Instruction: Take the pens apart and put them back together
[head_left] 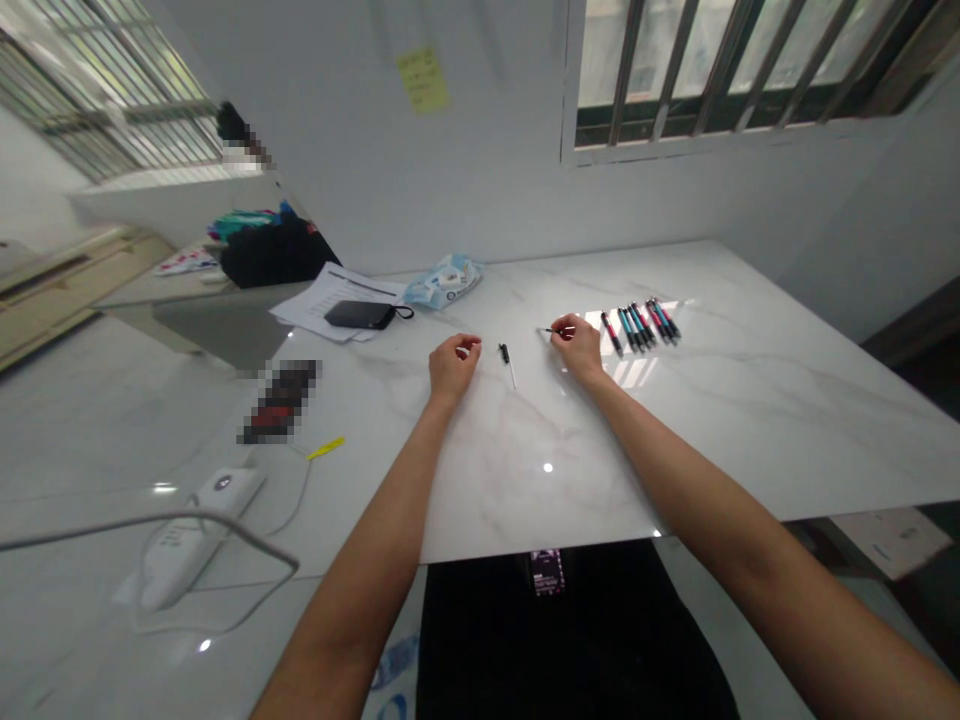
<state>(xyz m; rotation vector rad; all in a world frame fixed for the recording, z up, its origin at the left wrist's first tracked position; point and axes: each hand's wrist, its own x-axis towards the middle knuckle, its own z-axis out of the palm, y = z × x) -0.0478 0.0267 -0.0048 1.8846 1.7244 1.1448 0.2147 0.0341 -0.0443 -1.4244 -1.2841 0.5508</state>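
My right hand [576,345] pinches a slim pen part [553,331], dark near the fingertips, with a thin pale end pointing left. To its left on the table lies a black pen piece [505,354] with a thin white refill [513,374] stretching toward me. My left hand [454,366] rests on the table left of that piece, fingers curled and thumb against the forefinger; anything inside is too small or hidden to make out. Beyond my right hand, several red, blue and black pens [639,327] lie side by side in a row.
A black phone-like device [360,315] with a strap lies on printed papers [307,298]. Beside it is a blue-white plastic packet [444,282]. A white power strip [199,535] with a grey cable [247,540] and a yellow tag [327,448] occupies the left side.
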